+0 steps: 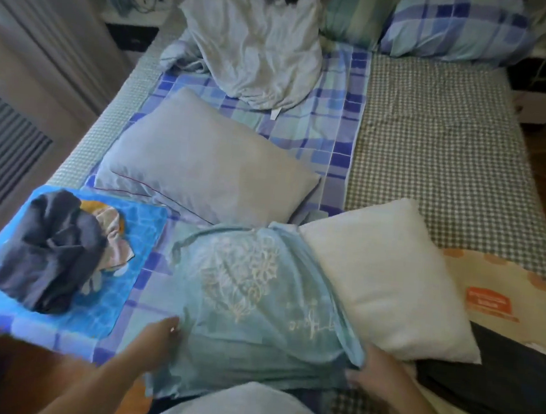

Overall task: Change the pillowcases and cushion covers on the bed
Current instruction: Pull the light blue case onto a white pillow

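Left hand: my left hand (163, 329) lies on the near-left edge of the teal pillowcase (256, 307), at 7 o'clock; whether it pinches the cloth I cannot tell.
Right hand: my right hand (368, 367) grasps the case's near-right corner, at 5 o'clock.
Teal pillowcase: on the bed, near centre; seems partly filled.
Bare white pillow (387, 279): touching the case, at 4 o'clock.
Risk, grip: uneven hold may let one corner slip and bunch the filling.
Risk, neighbours: a hard tug could drag the white pillow or disturb the clothes pile (53, 253) at 9 o'clock.
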